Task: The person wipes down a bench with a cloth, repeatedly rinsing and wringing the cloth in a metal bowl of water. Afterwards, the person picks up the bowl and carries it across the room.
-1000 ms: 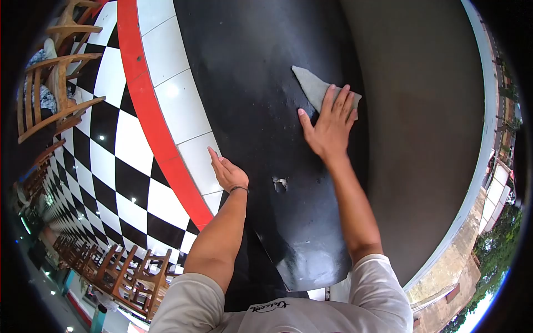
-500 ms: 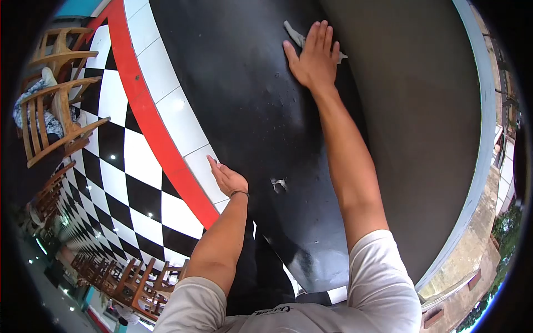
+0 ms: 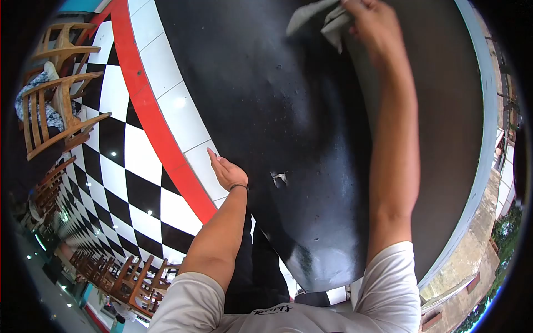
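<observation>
A grey cloth (image 3: pixel 311 15) dangles from my right hand (image 3: pixel 376 23), whose fingers are pinched round it at the top of the view. Loose folds of the cloth hang above the far part of a long black padded seat (image 3: pixel 244 105), against its dark backrest (image 3: pixel 438 127). My left hand (image 3: pixel 229 171) is by the seat's near left edge, fingers stretched out and nothing in it. Whether it rests on the seat's edge I cannot tell. A small torn patch (image 3: pixel 278 178) shows pale in the seat's black cover. Whitish smears mark the seat's lower end.
White tiles (image 3: pixel 166 94) and a red strip (image 3: pixel 136 77) run along the seat's left side. Beyond lies a black-and-white checkered floor (image 3: pixel 144 155). Wooden chairs (image 3: pixel 66 122) stand at the left, several more at the lower left. A pale blue edge (image 3: pixel 484 111) borders the backrest.
My right hand, earlier flat on the cloth against the seat, has lifted and moved up and to the right with the cloth gripped. My left hand has hardly moved.
</observation>
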{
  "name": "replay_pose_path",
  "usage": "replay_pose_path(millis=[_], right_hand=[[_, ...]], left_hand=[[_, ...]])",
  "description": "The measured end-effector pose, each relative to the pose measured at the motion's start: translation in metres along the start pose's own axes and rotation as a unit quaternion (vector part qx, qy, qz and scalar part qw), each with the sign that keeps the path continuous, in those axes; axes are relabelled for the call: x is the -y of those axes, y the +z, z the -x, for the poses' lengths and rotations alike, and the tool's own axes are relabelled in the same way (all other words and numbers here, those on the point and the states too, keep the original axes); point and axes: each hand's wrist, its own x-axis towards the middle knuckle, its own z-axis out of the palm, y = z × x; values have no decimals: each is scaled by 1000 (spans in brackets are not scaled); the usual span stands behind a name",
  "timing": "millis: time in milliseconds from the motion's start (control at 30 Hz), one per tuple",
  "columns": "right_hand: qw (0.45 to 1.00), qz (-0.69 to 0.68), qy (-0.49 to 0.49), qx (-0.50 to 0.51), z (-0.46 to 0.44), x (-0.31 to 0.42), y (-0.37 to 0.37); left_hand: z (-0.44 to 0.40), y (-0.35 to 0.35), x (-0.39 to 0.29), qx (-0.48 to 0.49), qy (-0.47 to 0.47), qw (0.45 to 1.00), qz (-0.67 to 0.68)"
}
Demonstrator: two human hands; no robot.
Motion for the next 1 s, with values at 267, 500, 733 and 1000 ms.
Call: replay_pose_path(millis=[267,500,733,1000], right_hand=[[891,351,-273,-95,94,0,21],[878,415,-236,44,160,-83,45],[997,-37,51,44,80,-28,0],[978,-135,94,129,-3,-6,43]], left_hand=[[2,-2,-1,-8,3,1000,-3],[3,-4,-1,-3,9,1000,-4],[-2,4,10,-18,28,999,-2],[1,-2,0,-13,15,1000,-3]])
